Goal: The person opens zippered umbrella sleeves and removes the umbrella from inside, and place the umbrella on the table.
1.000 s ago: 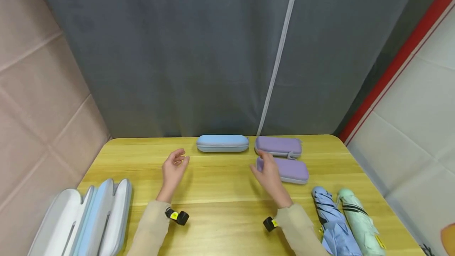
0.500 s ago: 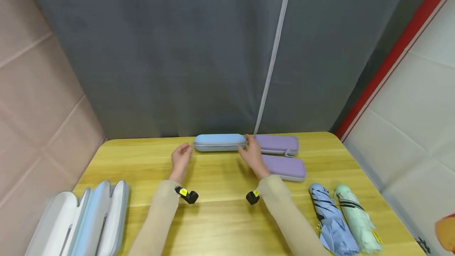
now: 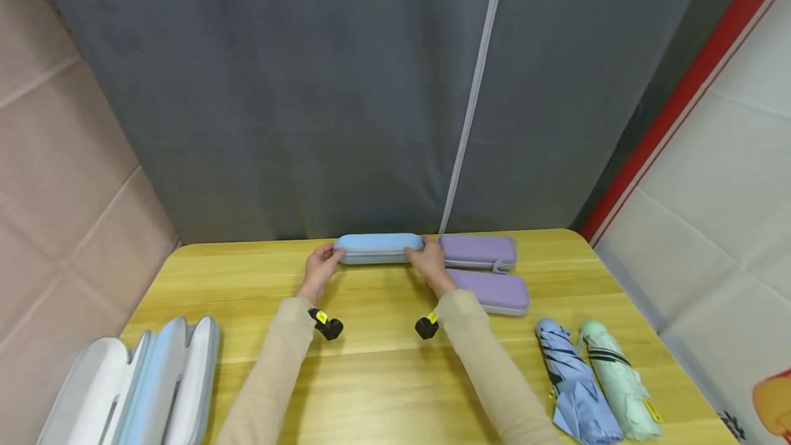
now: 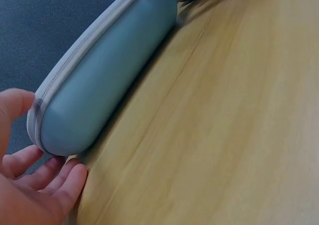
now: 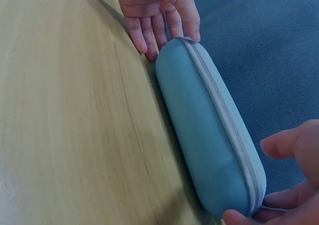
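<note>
A light-blue zippered hard case (image 3: 380, 250) lies lengthwise along the far edge of the wooden table, its grey zip running round the side. At its left end my left hand (image 3: 320, 269) holds on, the thumb touching the zip and the fingers curled near the tabletop in the left wrist view. Around the opposite end is my right hand (image 3: 430, 265), a fingertip against the end of the case (image 5: 209, 135) in the right wrist view. Just right of that hand lie two purple zippered cases, the farther one (image 3: 477, 250) and the nearer one (image 3: 491, 292).
A folded blue umbrella (image 3: 577, 383) and a mint-green one (image 3: 621, 380) lie at the table's right front. On the left front stands a white and light-blue holder (image 3: 200, 369) with upright panels. A dark grey curtain (image 3: 278, 122) hangs behind the table.
Both hands have moved inward to the ends of the blue case, the right one leftward from over the purple cases. The view has shifted slightly; the case stays at the far edge.
</note>
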Demonstrator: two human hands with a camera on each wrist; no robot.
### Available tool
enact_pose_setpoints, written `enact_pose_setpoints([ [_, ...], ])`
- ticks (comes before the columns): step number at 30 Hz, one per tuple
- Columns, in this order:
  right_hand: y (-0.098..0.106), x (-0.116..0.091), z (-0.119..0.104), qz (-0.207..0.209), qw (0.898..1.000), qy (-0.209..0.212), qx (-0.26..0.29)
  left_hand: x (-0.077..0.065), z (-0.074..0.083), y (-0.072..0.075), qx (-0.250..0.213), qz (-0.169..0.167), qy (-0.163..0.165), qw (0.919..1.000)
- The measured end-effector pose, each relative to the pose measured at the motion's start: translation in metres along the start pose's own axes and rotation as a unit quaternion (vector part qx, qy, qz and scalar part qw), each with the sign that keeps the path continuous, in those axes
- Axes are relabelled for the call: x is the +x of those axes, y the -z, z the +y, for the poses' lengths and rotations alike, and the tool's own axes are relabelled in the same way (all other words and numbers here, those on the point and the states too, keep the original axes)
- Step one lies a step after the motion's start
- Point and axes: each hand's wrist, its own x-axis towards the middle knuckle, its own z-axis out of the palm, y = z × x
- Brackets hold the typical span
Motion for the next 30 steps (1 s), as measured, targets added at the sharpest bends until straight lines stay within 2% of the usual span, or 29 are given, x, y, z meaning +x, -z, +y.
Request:
enact_pose_setpoints([
  [8,-0.001,-0.007,0.01,0.029,0.999,0.0,-0.035,-0.004,-0.004,-0.002,0.002,-0.015,-0.01,0.9998],
  [14,-0.004,-0.008,0.013,0.054,0.998,0.014,-0.031,-0.009,-0.006,0.006,0.031,-0.009,-0.029,0.999],
  [18,-0.007,-0.012,0.017,0.048,0.998,0.025,-0.039,-0.015,-0.009,0.014,0.052,-0.012,-0.022,0.9983],
  [21,-0.009,-0.018,0.02,0.034,0.997,0.031,-0.056,-0.023,-0.01,0.021,0.083,-0.017,-0.027,0.996],
  [24,-0.007,-0.026,0.021,0.022,0.996,0.038,-0.075,-0.034,-0.01,0.028,0.127,-0.031,-0.044,0.9905],
  [30,0.001,-0.055,0.022,-0.013,0.994,0.072,-0.076,-0.062,-0.008,0.041,0.182,-0.064,-0.061,0.9793],
])
